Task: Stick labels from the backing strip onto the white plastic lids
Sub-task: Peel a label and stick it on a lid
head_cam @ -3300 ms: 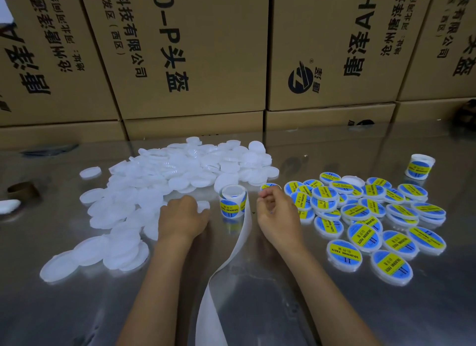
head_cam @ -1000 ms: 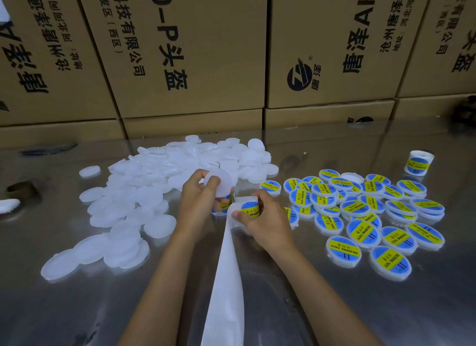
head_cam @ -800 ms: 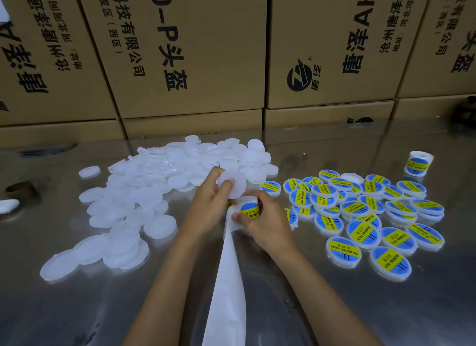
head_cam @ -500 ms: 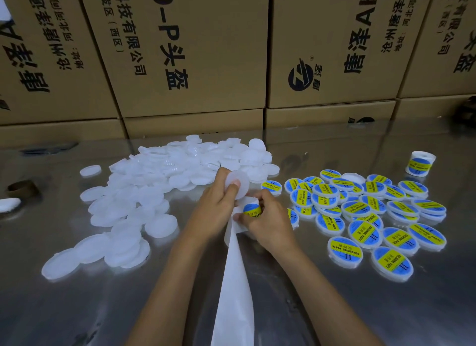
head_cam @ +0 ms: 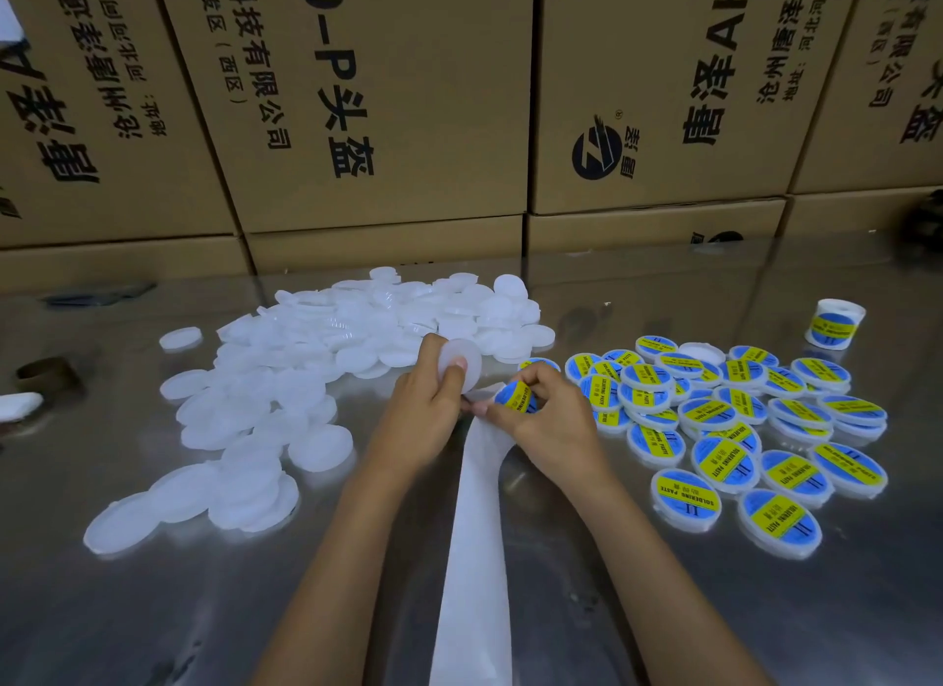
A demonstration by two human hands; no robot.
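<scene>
My left hand (head_cam: 426, 412) holds a plain white lid (head_cam: 462, 364) upright between thumb and fingers, above the table. My right hand (head_cam: 548, 420) pinches a blue and yellow label (head_cam: 516, 398) at the top of the white backing strip (head_cam: 477, 558), which trails down toward me. The two hands touch at the strip's top. A heap of unlabelled white lids (head_cam: 306, 374) lies to the left. Labelled lids (head_cam: 724, 430) are spread out on the right.
The work surface is a shiny metal table (head_cam: 663, 609). Brown cardboard boxes (head_cam: 382, 98) stand along its far edge. A label roll (head_cam: 837, 324) stands at the far right. A brown tape core (head_cam: 46, 374) sits at the left edge.
My left hand picked a white lid from the heap and raised it toward the right hand. My right hand took the label end of the strip; the strip now hangs straighter toward me.
</scene>
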